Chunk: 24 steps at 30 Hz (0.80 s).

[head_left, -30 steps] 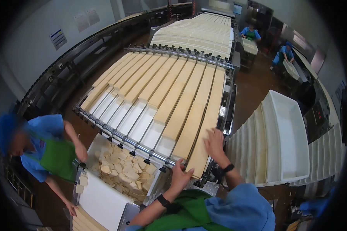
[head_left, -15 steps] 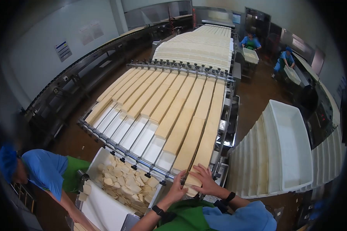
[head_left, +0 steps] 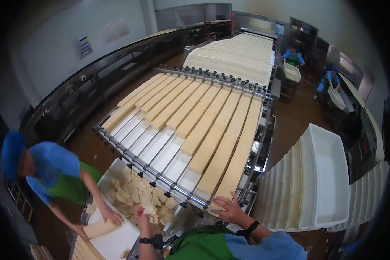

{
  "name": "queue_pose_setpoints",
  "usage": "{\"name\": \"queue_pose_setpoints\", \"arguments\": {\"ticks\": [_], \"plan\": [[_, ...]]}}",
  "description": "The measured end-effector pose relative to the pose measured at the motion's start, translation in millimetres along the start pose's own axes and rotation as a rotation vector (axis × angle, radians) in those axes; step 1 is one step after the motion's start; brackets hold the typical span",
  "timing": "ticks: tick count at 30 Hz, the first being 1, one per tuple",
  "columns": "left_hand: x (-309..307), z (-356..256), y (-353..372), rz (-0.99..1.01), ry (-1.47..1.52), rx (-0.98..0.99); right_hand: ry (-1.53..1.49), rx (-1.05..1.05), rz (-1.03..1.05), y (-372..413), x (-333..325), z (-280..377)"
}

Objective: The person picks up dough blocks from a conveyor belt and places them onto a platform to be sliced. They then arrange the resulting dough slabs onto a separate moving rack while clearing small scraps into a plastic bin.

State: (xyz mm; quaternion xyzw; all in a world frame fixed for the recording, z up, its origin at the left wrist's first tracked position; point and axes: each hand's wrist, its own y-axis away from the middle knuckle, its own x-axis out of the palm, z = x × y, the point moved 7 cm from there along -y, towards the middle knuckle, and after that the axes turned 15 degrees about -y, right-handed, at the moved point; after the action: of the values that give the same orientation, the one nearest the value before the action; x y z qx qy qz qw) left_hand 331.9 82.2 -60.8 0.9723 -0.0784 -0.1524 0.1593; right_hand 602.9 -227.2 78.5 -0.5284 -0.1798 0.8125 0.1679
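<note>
My right hand (head_left: 231, 210) lies with its fingers spread over the near end of the rightmost row of pale yellow thin slices (head_left: 236, 164), at the front edge of the lane table. My left hand (head_left: 143, 220) is raised over a white bin (head_left: 103, 182) of loose, flat pale pieces (head_left: 128, 190). Pale pieces show right beside its fingers, which are blurred, and I cannot tell whether it holds any. Long rows like the one under my right hand fill the table's lanes; white lane surface (head_left: 149, 149) shows near the front.
A co-worker (head_left: 52, 173) at left has both hands on a pale block of slices (head_left: 102, 227) over a white surface. Nested white crates (head_left: 329, 173) stand at right. A metal bar with black knobs (head_left: 156, 175) crosses the table front. Two people (head_left: 294, 57) work farther back.
My left hand has left the row's end and moved left over the bin. My right hand stays at the row. The co-worker's hands have come onto a block of slices. The view has shifted.
</note>
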Motion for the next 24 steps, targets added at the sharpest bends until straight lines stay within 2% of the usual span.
{"name": "queue_pose_setpoints", "arguments": {"ticks": [1,3,4,6,8,11,14,18,24], "plan": [[-13,22,-19,-0.08,-0.034,-0.011,-0.005,0.003,-0.026,-2,-3,-1],[-24,57,-62,-0.119,-0.308,0.088,-0.033,0.008,-0.063,-3,-6,0],[-36,76,-59,-0.137,-0.452,0.122,-0.028,0.023,-0.065,-4,-6,0],[-41,25,-15,-0.268,-0.792,0.424,-0.027,0.05,-0.054,-4,-5,-3],[-39,-10,25,-0.235,-0.82,0.553,-0.012,0.066,-0.076,-2,-3,-2],[-35,-12,45,-0.112,-0.994,0.537,-0.014,0.11,-0.111,-3,-3,-3],[-22,-26,71,-0.116,-1.195,0.956,0.017,0.119,-0.104,-5,-3,-2],[-23,-28,73,-0.223,-1.142,0.967,0.027,0.124,-0.123,-6,-3,-1],[-25,-23,68,-0.159,-1.113,0.899,0.041,0.128,-0.175,-10,-5,3]]}}
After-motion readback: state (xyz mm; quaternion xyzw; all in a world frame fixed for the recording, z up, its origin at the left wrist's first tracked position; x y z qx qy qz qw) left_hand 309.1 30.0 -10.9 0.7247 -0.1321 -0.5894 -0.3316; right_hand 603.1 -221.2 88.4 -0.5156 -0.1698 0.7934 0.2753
